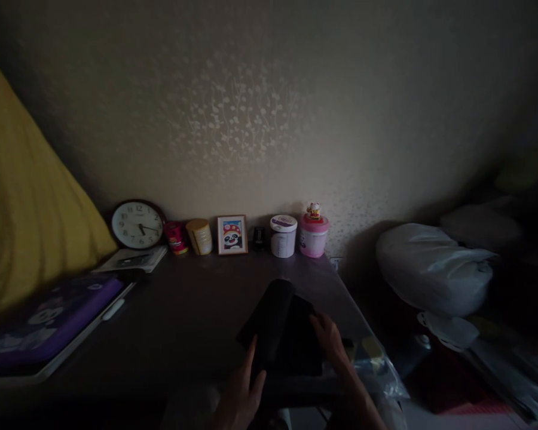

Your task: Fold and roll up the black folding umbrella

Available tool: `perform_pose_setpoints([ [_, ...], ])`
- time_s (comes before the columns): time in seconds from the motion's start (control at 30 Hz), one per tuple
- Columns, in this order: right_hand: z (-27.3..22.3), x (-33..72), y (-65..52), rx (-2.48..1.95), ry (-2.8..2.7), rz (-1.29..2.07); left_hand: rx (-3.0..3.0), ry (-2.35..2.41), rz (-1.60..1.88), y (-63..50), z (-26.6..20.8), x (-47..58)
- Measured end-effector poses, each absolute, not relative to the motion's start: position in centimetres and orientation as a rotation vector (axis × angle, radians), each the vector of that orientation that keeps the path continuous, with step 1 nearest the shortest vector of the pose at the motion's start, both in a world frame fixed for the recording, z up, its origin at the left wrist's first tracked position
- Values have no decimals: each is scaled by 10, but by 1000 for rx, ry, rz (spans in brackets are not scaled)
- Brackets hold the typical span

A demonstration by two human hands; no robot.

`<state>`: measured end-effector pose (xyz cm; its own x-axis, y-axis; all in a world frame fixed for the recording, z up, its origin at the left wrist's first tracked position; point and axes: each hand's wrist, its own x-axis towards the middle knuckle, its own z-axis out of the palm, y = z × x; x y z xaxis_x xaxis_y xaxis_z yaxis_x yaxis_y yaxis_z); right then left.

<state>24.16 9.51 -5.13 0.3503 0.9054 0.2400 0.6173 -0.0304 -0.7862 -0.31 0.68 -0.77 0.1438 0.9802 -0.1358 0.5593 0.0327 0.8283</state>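
A black, soft-looking piece, perhaps cloth [269, 322], lies folded near the front edge of the dark table. Its upper layer is curled over toward the left, and the gloom hides what kind of item it is. My left hand [242, 391] is at its lower left, index finger stretched along the material and thumb spread apart. On the other side, my right hand [328, 335] has its fingers closed on the right edge of the black cloth.
Along the wall stand a clock [137, 224], a red can [176, 237], a yellow tub [199, 236], a framed panda picture [232, 235], a white tub [283, 236] and a pink tub [314, 236] topped by a figurine. A purple case [58, 319] lies left; white bags [430, 269] sit right.
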Motion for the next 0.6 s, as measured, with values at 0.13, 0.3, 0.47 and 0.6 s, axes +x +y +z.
perform_pose_setpoints([
  [0.13,-46,231,96,-1660,-1329,464,1634,1523,696,5,-3,-1],
  [0.3,-25,215,105,-1537,-1321,539,1647,1492,693,3,1,1],
  [0.47,-6,192,125,-1474,-1334,567,1709,1484,653,8,-8,2],
  [0.6,-4,175,135,-1563,-1361,585,1782,1488,593,11,-19,2],
])
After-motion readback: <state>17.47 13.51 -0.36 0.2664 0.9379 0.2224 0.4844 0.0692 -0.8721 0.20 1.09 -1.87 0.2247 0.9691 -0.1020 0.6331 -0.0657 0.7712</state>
